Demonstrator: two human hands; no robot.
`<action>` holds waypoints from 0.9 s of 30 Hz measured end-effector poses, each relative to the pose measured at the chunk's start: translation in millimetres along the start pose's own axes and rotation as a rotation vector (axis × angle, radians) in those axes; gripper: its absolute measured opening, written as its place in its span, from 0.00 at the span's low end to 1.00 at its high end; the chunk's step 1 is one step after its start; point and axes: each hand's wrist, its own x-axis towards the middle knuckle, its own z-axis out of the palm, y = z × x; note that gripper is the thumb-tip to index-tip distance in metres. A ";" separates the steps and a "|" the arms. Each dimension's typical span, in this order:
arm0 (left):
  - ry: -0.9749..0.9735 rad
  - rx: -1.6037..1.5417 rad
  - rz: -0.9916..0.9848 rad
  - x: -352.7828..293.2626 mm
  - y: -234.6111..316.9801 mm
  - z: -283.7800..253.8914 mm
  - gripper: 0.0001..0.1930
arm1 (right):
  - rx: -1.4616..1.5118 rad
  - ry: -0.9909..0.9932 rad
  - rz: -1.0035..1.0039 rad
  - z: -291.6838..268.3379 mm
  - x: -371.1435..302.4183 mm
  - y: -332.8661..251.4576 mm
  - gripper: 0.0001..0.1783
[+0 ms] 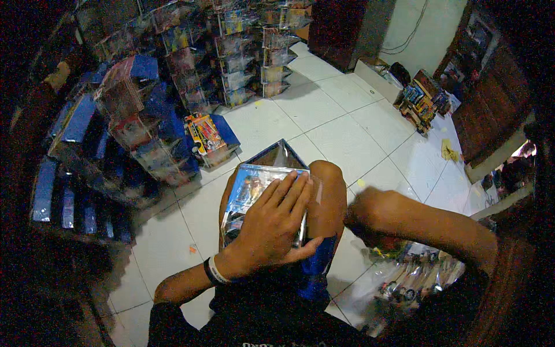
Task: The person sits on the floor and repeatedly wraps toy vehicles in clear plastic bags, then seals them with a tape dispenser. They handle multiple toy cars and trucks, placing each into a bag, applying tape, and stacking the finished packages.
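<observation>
On my lap lies a flat package (245, 184) with a blue printed picture and a shiny clear plastic front. My left hand (277, 214) rests flat across it, fingers stretched out and palm down. Behind it juts the corner of a dark blue box (281, 146) with clear plastic at its edge. My right hand (370, 213) is off to the right, beside my knee and apart from the package. It is blurred and bent downward, and its fingers are hidden. Below it lie several clear plastic bags (419, 277) with small wheeled pieces inside.
Tall stacks of clear-fronted blue boxes (144, 144) stand at the left and back. A box with an orange printed card (205, 134) lies on the white tiled floor (324, 121). Colourful printed cards (419, 104) are piled at the far right, by a brown wooden cabinet (488, 115).
</observation>
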 end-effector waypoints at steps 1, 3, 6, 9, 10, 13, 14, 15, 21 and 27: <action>-0.026 -0.017 0.008 8.0 -5.1 -3.4 0.48 | 0.074 -0.131 -0.018 11.8 6.8 5.9 0.15; -0.123 0.063 0.063 25.7 -9.5 -10.6 0.48 | 0.139 -0.255 0.162 44.5 25.9 27.3 0.16; -0.559 0.293 0.089 56.3 -6.4 -15.0 0.39 | 0.281 -0.066 0.395 121.5 33.7 75.7 0.19; -0.794 0.508 0.059 74.3 -4.5 -4.9 0.33 | 0.603 0.138 0.526 220.8 61.3 107.7 0.23; -0.702 0.661 0.172 68.9 -5.8 -1.8 0.31 | 0.650 0.308 0.498 257.1 74.1 110.3 0.24; -0.421 0.598 0.311 61.6 -20.8 -0.5 0.32 | 1.047 0.872 0.739 370.1 129.2 70.5 0.26; -0.700 0.393 0.345 63.6 -28.7 -3.7 0.33 | 1.277 1.014 0.761 400.2 153.5 56.5 0.22; -0.896 0.176 0.361 67.9 -37.3 -9.0 0.34 | 1.351 1.162 0.787 429.1 173.3 42.6 0.22; -0.456 -0.420 0.182 48.9 -87.6 -63.1 0.46 | 1.797 1.570 0.995 524.4 253.7 -32.7 0.27; 0.220 -0.732 -0.532 -16.3 -89.9 25.1 0.40 | 1.414 0.809 1.505 486.3 235.2 -60.3 0.36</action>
